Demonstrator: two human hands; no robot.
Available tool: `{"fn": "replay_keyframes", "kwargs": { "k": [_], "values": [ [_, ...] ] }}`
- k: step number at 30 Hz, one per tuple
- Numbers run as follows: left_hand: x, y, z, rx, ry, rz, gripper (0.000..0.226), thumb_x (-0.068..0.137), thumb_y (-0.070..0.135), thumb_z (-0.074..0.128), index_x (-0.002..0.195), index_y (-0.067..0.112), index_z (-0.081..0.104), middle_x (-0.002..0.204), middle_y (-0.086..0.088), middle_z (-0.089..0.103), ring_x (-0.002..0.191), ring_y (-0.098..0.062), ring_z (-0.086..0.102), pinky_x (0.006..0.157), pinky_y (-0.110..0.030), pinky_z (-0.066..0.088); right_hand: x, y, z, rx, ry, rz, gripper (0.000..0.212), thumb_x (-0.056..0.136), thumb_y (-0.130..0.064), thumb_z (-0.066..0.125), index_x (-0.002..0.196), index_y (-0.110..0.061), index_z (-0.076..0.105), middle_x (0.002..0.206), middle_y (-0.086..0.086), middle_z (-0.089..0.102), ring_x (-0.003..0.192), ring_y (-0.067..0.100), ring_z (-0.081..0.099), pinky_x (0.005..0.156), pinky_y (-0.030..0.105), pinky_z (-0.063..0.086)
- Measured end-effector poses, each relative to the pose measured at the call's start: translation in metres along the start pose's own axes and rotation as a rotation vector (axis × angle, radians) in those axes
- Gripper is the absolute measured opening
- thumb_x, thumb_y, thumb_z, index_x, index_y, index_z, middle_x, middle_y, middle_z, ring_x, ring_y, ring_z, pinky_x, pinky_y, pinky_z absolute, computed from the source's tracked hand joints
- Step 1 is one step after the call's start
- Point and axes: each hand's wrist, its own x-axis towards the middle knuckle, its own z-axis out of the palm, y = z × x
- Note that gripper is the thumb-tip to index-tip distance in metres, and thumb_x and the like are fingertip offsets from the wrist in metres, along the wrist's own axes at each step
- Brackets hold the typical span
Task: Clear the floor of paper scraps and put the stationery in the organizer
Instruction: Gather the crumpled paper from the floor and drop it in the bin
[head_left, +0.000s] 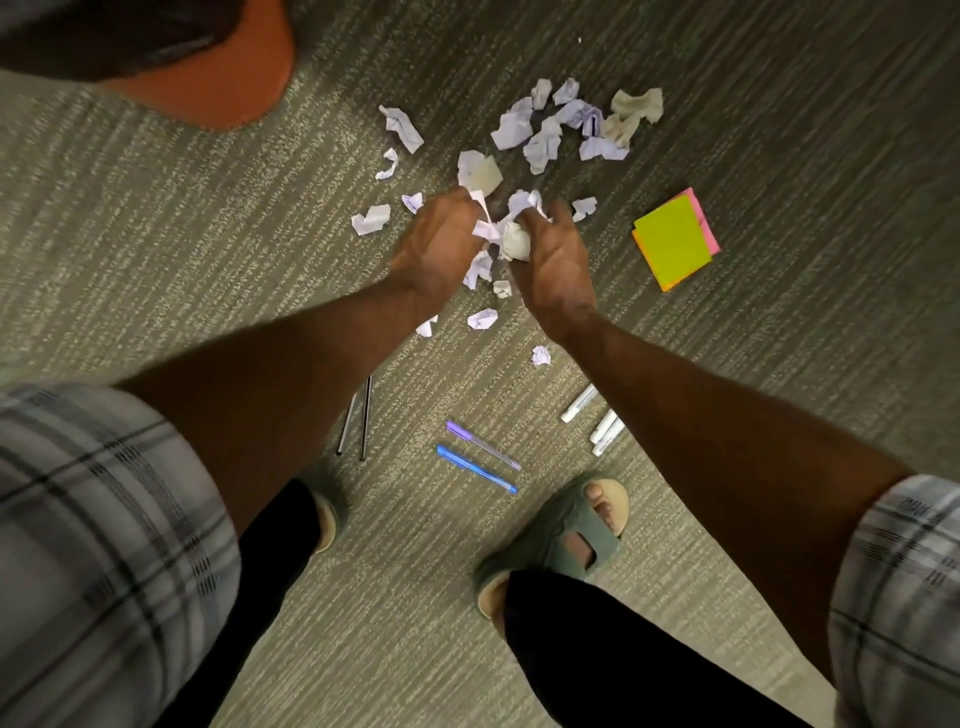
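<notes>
Several crumpled white paper scraps (561, 122) lie scattered on the grey carpet, thickest at the far middle. My left hand (439, 247) and my right hand (553, 260) meet low over the pile, both curled around a bunch of scraps (511, 234) held between them. Loose scraps (482, 318) lie just under my wrists. A stack of sticky notes (674, 240), green on top with orange and pink beneath, lies to the right. Nearer me are a purple pen (480, 444), a blue pen (475, 469), white markers (597, 418) and two dark pencils (358, 421). No organizer is in view.
An orange rounded object (208, 88) sits at the top left. My feet in green sandals (558, 535) stand close to the pens. Carpet (156, 234) stretches bare to the left and right.
</notes>
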Motion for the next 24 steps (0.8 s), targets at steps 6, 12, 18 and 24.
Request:
{"fn": "replay_keyframes", "kwargs": {
  "k": [6,12,18,24],
  "values": [
    [-0.025,0.031,-0.056,0.026,-0.003,-0.017,0.027,0.100,0.003,0.052,0.123,0.005,0.066,0.127,-0.012,0.061,0.115,-0.024,0.061,0.098,-0.032,0.050,-0.026,-0.034,-0.052,0.000,0.037,-0.016,0.035,0.093,-0.014,0.060,0.128,-0.011,0.058,0.134,0.012,0.048,0.100,0.012,0.054,0.082,0.007,0.032],
    [-0.058,0.054,-0.119,-0.079,0.032,-0.017,0.025,0.096,0.001,0.054,0.112,0.009,0.070,0.119,-0.008,0.064,0.107,-0.020,0.062,0.091,-0.027,0.051,-0.043,-0.070,-0.104,0.057,0.026,0.014,0.030,0.094,-0.008,0.054,0.123,-0.010,0.061,0.124,0.017,0.053,0.107,0.026,0.057,0.084,0.022,0.039],
    [-0.083,0.052,-0.192,-0.083,0.038,0.085,0.020,0.094,0.008,0.055,0.104,0.009,0.073,0.112,-0.010,0.067,0.103,-0.025,0.064,0.091,-0.042,0.050,-0.047,-0.123,-0.153,0.075,0.017,-0.096,0.041,0.087,-0.014,0.061,0.128,-0.012,0.061,0.135,0.014,0.047,0.108,0.023,0.061,0.101,0.027,0.048],
    [-0.093,0.028,-0.256,-0.087,0.132,0.109,0.018,0.094,0.013,0.058,0.104,0.007,0.072,0.111,-0.013,0.067,0.102,-0.029,0.062,0.088,-0.040,0.047,-0.030,-0.189,-0.188,0.015,0.036,-0.180,0.041,0.085,-0.016,0.064,0.126,-0.018,0.062,0.128,0.011,0.051,0.101,0.024,0.063,0.093,0.030,0.050]
  ]
}}
